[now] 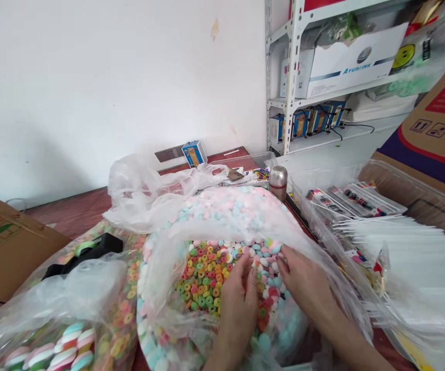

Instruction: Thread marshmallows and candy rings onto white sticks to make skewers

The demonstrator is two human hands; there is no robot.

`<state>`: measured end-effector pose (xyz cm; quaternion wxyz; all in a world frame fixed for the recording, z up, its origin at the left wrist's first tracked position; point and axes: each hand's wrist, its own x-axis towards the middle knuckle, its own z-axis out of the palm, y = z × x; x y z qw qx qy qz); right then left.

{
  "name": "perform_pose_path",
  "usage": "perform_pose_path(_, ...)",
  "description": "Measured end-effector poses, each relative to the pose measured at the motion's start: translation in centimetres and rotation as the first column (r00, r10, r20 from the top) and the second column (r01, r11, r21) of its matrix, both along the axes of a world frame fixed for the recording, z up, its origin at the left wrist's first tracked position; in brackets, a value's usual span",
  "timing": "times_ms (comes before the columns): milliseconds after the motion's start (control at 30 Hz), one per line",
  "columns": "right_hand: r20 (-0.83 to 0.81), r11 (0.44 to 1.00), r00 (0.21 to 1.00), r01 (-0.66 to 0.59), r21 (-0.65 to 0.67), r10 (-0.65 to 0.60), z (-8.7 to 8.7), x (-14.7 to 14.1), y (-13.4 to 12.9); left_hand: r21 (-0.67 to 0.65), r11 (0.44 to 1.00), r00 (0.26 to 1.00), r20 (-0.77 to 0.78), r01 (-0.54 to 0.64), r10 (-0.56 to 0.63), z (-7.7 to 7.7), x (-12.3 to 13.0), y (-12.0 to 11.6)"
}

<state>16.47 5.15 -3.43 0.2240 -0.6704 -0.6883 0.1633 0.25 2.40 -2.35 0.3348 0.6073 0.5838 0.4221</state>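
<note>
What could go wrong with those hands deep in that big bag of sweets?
Loose, multicoloured ring-shaped candies fill a thin clear plastic bag, so pieces could spill over its slumped rim. The bare left hand and right hand touch the candies directly, which may be a hygiene concern.

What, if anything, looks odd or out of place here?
Two kinds of sweets look mixed: bright coloured rings lie in a pocket among pale pastel pieces inside one clear plastic bag, between the left hand and right hand.
</note>
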Motion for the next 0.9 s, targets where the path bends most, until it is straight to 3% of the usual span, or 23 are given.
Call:
perform_pose_path(100, 0.116, 0.998, 0.992, 0.056, 0.029, -0.059, -0.2, 0.7, 1.3, 0.099, 0.992, 0.971, -0.235, 0.077, -0.051, 0.0, 1.0, 2.2)
perform_pose_path(233, 0.149, 0.997, 0.986, 0.06, 0.057, -0.068, -1.0, 0.7, 2.0, 0.132, 0.969, 0.891, -0.435, 0.209, -0.132, -1.7, 3.1, 4.9)
perform_pose_path(367, 0.088, 0.992, 0.99, 0.101, 0.082, -0.108, -1.9, 1.4, 2.3, 0.137, 0.971, 0.894, -0.432, 0.198, -0.121, -3.3, 4.6, 6.5)
perform_pose_path(533, -0.106, 0.987, 0.992, 0.078, 0.14, -0.064, -2.5, 2.5, 1.5, 0.145, 0.983, 0.941, -0.333, 0.109, -0.055, -2.8, 4.5, 5.8)
perform_pose_path(600, -0.186, 0.986, 0.982, 0.074, 0.149, -0.045, -2.6, 2.5, 0.7, 0.096, 0.995, 0.981, -0.195, 0.038, -0.019, -2.2, 4.3, 4.9)
perform_pose_path(667, -0.27, 0.984, 0.961, 0.1, 0.15, -0.057, -2.7, 2.1, -0.2, -0.066, 0.998, 0.994, 0.105, -0.013, 0.02, -1.7, 4.2, 4.0)
perform_pose_path(700, -0.32, 0.979, 0.945, 0.123, 0.164, -0.065, -2.8, 1.8, -0.7, -0.161, 0.987, 0.962, 0.268, -0.004, 0.048, -1.4, 4.2, 3.6)
perform_pose_path(800, -0.407, 0.935, 0.913, 0.131, 0.329, 0.015, -3.0, 0.7, -1.8, -0.33, 0.939, 0.755, 0.64, 0.102, 0.143, -0.5, 4.3, 2.6)
perform_pose_path(900, -0.282, 0.831, 0.939, -0.008, 0.556, 0.198, -3.2, -0.1, -2.6, -0.357, 0.92, 0.509, 0.829, 0.161, 0.233, 0.3, 4.3, 1.8)
